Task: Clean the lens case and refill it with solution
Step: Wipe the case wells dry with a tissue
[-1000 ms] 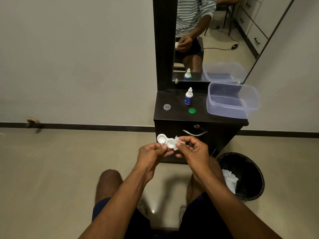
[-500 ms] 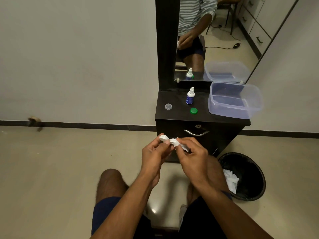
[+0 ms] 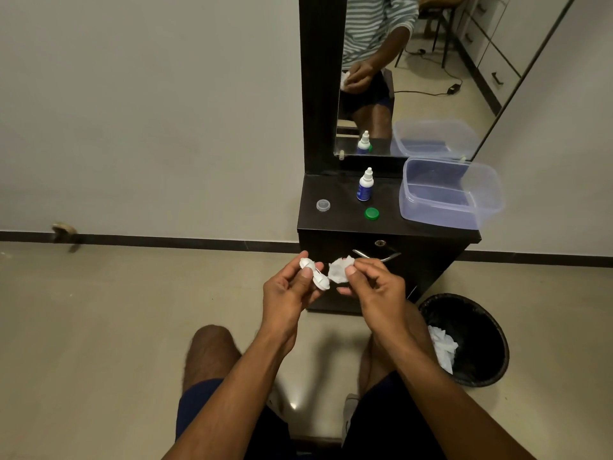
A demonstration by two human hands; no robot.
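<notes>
The left hand (image 3: 288, 293) pinches the white lens case (image 3: 313, 273) in front of the dark cabinet, above the knees. The right hand (image 3: 374, 287) grips a crumpled tissue (image 3: 339, 269) just beside the case. The solution bottle (image 3: 365, 185) stands on the surface (image 3: 335, 214) near a green cap (image 3: 371, 213).

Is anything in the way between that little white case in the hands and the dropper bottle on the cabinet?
Nothing visible is. The left hand holds the lens case in open air in front of the cabinet; the right hand pinches a tissue beside it. The bottle stands upright with only a green cap nearby.
</notes>
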